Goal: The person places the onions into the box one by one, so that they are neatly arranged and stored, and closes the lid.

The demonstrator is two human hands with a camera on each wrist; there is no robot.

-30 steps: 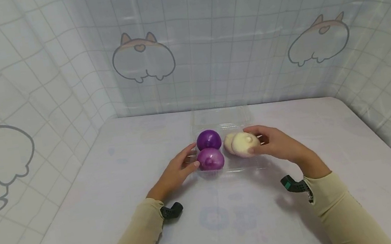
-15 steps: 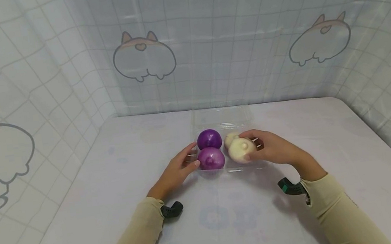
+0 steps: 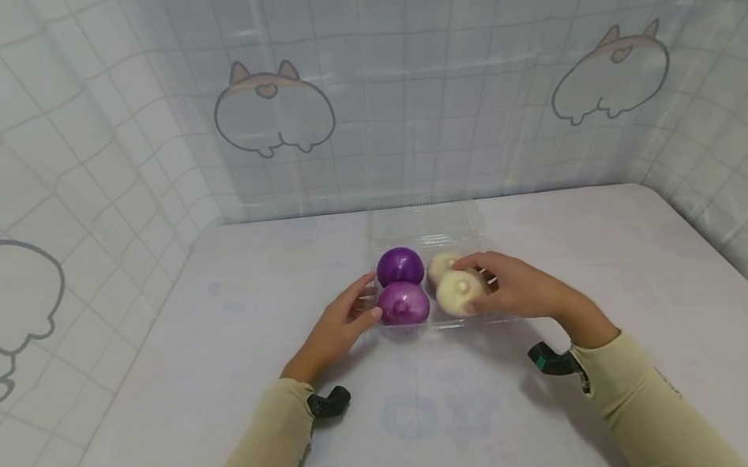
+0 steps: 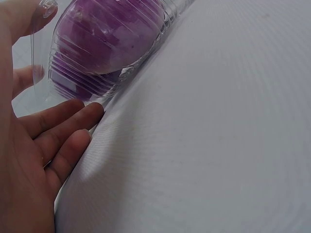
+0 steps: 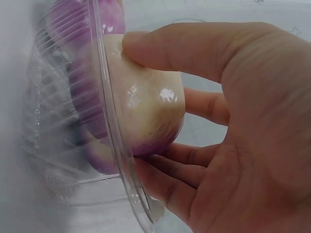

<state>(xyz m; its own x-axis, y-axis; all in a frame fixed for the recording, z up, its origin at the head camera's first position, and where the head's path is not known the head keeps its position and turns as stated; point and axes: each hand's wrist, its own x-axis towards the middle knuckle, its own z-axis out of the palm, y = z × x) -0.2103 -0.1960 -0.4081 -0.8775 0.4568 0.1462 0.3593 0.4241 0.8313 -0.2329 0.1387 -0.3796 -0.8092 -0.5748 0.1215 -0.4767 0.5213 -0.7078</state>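
My right hand [image 3: 521,285] holds a cream onion [image 3: 457,292], with the thumb on the near side and fingers behind it. In the right wrist view this onion [image 5: 150,104] is cream above and purple below, partly inside the rim of a clear plastic box [image 5: 114,126]. Another cream onion [image 3: 441,265] sits behind it. Two purple onions, a darker one [image 3: 399,267] at the back and a lighter one [image 3: 403,303] in front, fill the box's left side. Beside that wall is my left hand [image 3: 346,321]; its extended fingers [image 4: 73,116] are at the box's ribbed outside.
The box's clear lid [image 3: 424,222] lies folded open toward the back. Under everything is a table with a pale cloth [image 3: 266,280]. Grid-patterned sheets with cartoon animals [image 3: 274,112] stand around the back and sides. Dark wrist cameras [image 3: 329,403] are on both sleeves.
My right hand has moved left and slightly toward me with the cream onion, lowering it into the front right of the box. The rear cream onion shows more. My left hand has stayed in place.
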